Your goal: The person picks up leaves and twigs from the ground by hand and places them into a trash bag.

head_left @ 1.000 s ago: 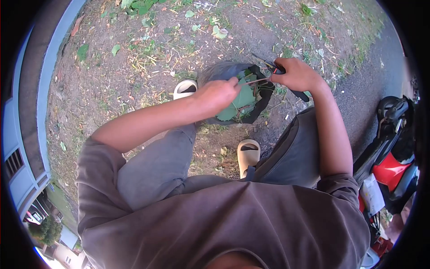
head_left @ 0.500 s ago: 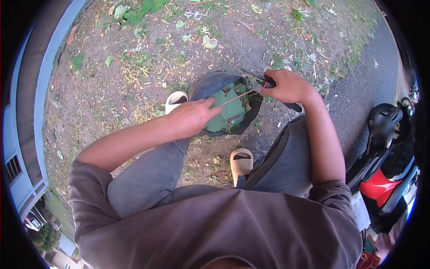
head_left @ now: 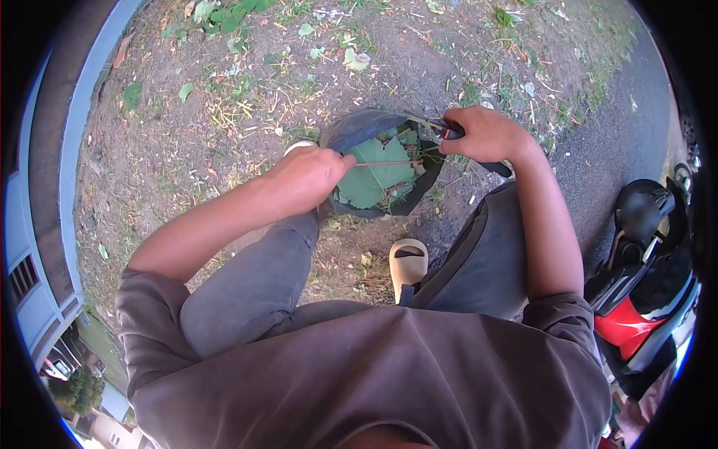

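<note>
A dark, round-mouthed container (head_left: 360, 129), perhaps a bag or bucket, stands on the ground between my feet, with a large green leaf (head_left: 370, 183) and plant cuttings inside. My left hand (head_left: 314, 173) is closed at its left rim, gripping the end of a thin reddish stem (head_left: 385, 163) that stretches across the opening. Above the right rim, my right hand (head_left: 486, 136) is wrapped around pruning shears (head_left: 452, 134) with black and red handles. Their blades point leftward over the container. Where the stem's right end meets the shears is too small to tell.
Beige slides (head_left: 408, 263) are on my feet, close to the container. Bare soil with scattered leaves (head_left: 357, 59) and dry bits surrounds it. A red and black motorbike (head_left: 628, 322) stands at right beside asphalt (head_left: 598, 168); a building wall (head_left: 67, 150) runs along the left.
My left hand has moved left and slightly up, from over the leaf to the container's left rim, bringing the stem nearly level. My right hand keeps the shears, shifted slightly.
</note>
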Tool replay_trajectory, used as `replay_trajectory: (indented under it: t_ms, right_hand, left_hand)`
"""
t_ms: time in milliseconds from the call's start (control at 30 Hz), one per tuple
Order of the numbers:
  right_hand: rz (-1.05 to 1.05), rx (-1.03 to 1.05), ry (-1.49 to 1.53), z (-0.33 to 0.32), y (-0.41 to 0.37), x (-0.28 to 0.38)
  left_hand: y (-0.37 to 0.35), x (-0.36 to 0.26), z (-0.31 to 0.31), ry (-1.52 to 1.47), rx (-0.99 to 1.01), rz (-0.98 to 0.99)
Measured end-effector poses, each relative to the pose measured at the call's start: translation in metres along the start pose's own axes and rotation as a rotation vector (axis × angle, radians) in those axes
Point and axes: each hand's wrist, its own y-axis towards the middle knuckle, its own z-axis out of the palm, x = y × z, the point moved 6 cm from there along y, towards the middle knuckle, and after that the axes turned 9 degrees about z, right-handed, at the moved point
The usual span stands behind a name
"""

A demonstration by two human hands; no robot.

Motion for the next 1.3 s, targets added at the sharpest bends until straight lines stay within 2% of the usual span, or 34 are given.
replay_trajectory:
  t_ms: [200,267,400,667,700,767,900,967,1000,1067,1100,1167,1300]
  right_hand:
    - [-0.114,0.111,-0.078,0.012,-0.016,0.02]
    - [-0.225,-0.167,-0.243,0.023,-0.02,0.035]
    - [-0.211,-0.326,-0.467,0.051,-0.021,0.065]
    - [-0.25,-0.354,-0.591,0.084,-0.002,0.086]
    - [-0.248,-0.348,-0.586,0.082,-0.003,0.088]
    - [-0.224,-0.158,-0.567,0.08,0.001,0.085]
    - [-0.189,-0.134,-0.514,0.073,0.004,0.067]
    - [-0.156,-0.128,-0.394,0.06,0.002,0.051]
    - [-0.166,-0.133,-0.4,0.053,-0.001,0.043]
    - [-0.214,-0.139,-0.186,0.028,-0.009,0.03]
    - [-0.218,-0.151,-0.186,0.012,-0.017,0.027]
    - [0.008,0.057,-0.063,-0.009,-0.026,0.009]
    - [0.113,-0.152,-0.093,-0.021,-0.024,-0.029]
  left_hand:
    - [0.006,-0.002,-0.009,0.079,-0.017,-0.081]
    - [0.009,0.003,-0.01,0.091,-0.023,-0.096]
    - [0.015,0.0,-0.013,0.112,-0.02,-0.042]
    - [0.026,0.002,-0.002,0.082,-0.044,0.029]
    - [0.025,0.002,0.0,0.08,-0.039,0.027]
    - [0.026,0.001,0.001,0.08,-0.04,0.029]
    - [0.019,0.001,-0.01,0.095,-0.04,0.011]
    - [0.014,-0.003,-0.025,0.116,-0.05,0.01]
    - [0.011,-0.008,-0.034,0.037,-0.045,0.018]
    - [0.011,-0.015,-0.041,-0.031,-0.043,0.023]
    - [0.012,-0.026,-0.044,-0.127,-0.115,0.067]
    - [0.021,-0.038,-0.038,-0.33,-0.212,0.218]
    - [0.052,-0.037,0.011,-0.328,-0.259,0.238]
